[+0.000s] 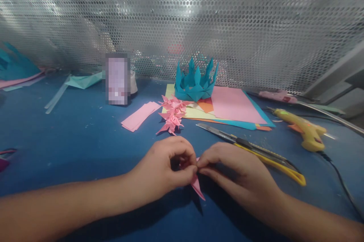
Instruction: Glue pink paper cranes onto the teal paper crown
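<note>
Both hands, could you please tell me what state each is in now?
Left hand: closed, holding pink folded paper.
Right hand: closed, pinching the paper's edge.

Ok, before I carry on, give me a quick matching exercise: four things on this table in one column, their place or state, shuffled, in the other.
1. Teal paper crown
2. Utility knife
3. Glue gun
4. Folded pink paper

A. Black cord running from it
B. At the fingertips of the left hand and right hand
C. Standing on coloured sheets
D. Lying with its blade out

Pairs: 1-C, 2-D, 3-A, 4-B
</note>
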Available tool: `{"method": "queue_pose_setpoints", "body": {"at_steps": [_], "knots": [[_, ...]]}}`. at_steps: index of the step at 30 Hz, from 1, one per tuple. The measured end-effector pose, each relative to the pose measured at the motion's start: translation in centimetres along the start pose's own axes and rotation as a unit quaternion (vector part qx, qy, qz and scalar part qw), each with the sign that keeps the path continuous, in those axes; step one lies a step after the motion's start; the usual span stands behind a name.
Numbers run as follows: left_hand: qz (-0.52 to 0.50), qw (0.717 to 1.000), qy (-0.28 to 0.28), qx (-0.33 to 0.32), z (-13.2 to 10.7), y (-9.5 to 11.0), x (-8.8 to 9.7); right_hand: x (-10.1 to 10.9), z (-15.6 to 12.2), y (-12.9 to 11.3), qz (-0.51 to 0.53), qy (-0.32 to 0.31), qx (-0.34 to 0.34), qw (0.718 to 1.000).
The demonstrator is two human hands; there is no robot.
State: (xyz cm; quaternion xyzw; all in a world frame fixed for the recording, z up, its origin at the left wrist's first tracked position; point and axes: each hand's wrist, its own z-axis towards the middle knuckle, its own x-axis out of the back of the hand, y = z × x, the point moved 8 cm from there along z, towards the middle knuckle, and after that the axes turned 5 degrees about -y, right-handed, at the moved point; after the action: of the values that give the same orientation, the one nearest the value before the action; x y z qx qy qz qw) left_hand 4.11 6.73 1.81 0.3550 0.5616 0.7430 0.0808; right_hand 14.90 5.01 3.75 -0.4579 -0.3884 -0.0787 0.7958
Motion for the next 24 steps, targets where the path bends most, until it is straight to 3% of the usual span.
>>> {"method": "queue_pose_setpoints", "body": {"at_steps": [4, 9, 12, 24], "knots": [[-0.063, 0.997, -0.024, 0.038, 0.3, -0.9, -0.5, 0.1, -0.9, -2.4, -0.182, -0.002, 0.191, 0.965], [-0.078, 0.995, -0.033, 0.044, 0.3, -1.1, -0.8, 0.1, -1.6, -3.9, -0.292, -0.008, 0.272, 0.917], [-0.043, 0.999, -0.023, 0.021, 0.2, -0.8, -0.7, -0.2, -1.5, -3.7, -0.298, -0.008, 0.262, 0.918], [0.036, 0.999, 0.003, -0.024, -0.2, 0.7, 0.0, -0.3, -0.6, -2.5, -0.198, 0.021, 0.163, 0.966]]}}
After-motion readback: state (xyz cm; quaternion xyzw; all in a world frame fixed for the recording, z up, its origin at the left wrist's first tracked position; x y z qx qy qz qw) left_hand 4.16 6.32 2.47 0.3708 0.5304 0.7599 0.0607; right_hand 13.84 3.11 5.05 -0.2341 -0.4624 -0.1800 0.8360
